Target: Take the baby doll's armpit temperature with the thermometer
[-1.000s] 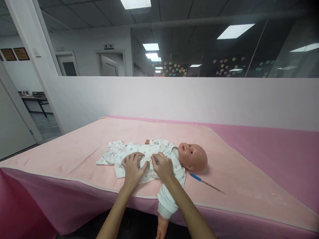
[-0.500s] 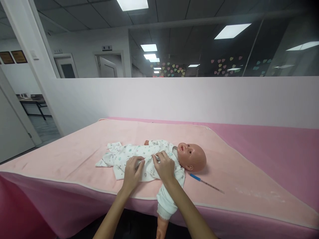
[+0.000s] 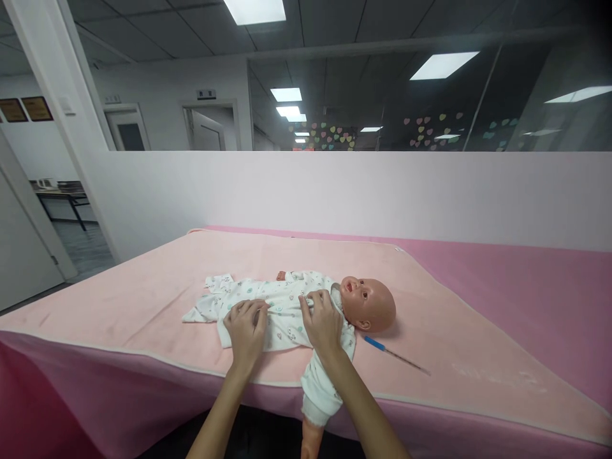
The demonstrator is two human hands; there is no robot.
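Note:
A baby doll (image 3: 370, 305) lies on its back on the bed, head to the right. It wears a white printed baby outfit (image 3: 287, 328), and one arm in a white sleeve (image 3: 319, 392) hangs over the near edge. My left hand (image 3: 246, 328) has its fingers curled on the cloth at the doll's lower body. Near the chest, my right hand (image 3: 322, 322) pinches the front of the outfit. A fold of cloth runs between the two hands; their fingertips are partly hidden. Beside the doll's head lies a thin rod with a blue handle (image 3: 375, 343).
A peach mat (image 3: 157, 280) covers much of the pink bed (image 3: 526, 280). Behind it stands a low white wall (image 3: 382, 191) with glass above. The bed's near edge (image 3: 268, 384) runs under my forearms.
My hands have moved apart along the outfit, the left toward the doll's legs and the right slightly toward its head. The doll and the rod stay in place.

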